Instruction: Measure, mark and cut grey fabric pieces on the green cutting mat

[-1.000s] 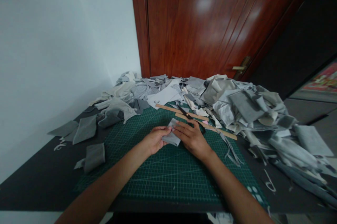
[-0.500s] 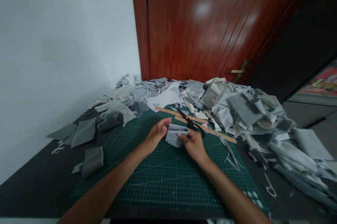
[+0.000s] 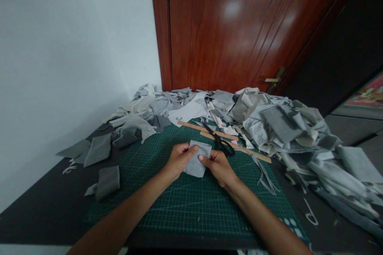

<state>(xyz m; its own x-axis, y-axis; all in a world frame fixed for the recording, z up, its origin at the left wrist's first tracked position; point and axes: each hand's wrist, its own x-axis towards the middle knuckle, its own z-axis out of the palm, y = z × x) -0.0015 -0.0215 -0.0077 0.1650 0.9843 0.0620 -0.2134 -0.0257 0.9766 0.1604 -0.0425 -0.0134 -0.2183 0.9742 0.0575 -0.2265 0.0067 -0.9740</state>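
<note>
A small piece of grey fabric [image 3: 196, 166] is held up between both hands above the green cutting mat [image 3: 179, 203]. My left hand [image 3: 178, 160] grips its left edge, thumb on the near face. On the other edge, my right hand [image 3: 220, 167] pinches the fabric, thumb in front and fingers behind. The fingers at the back are partly hidden by the cloth. Just beyond my right hand lie black-handled scissors [image 3: 223, 146], across two wooden rulers [image 3: 257, 155].
Fabric scraps [image 3: 137, 121] line the back by the wall and door [image 3: 221, 39]. A taller heap of grey cloth [image 3: 278, 123] rises at the right. Folded grey pieces [image 3: 108, 183] lie on the dark table [image 3: 44, 207] at left. Thin cloth strips [image 3: 265, 177] rest on the mat's right side.
My left hand, apart from the fabric with its fingers extended before, has closed on its left edge. The fabric, folded over earlier, now hangs flatter, facing me.
</note>
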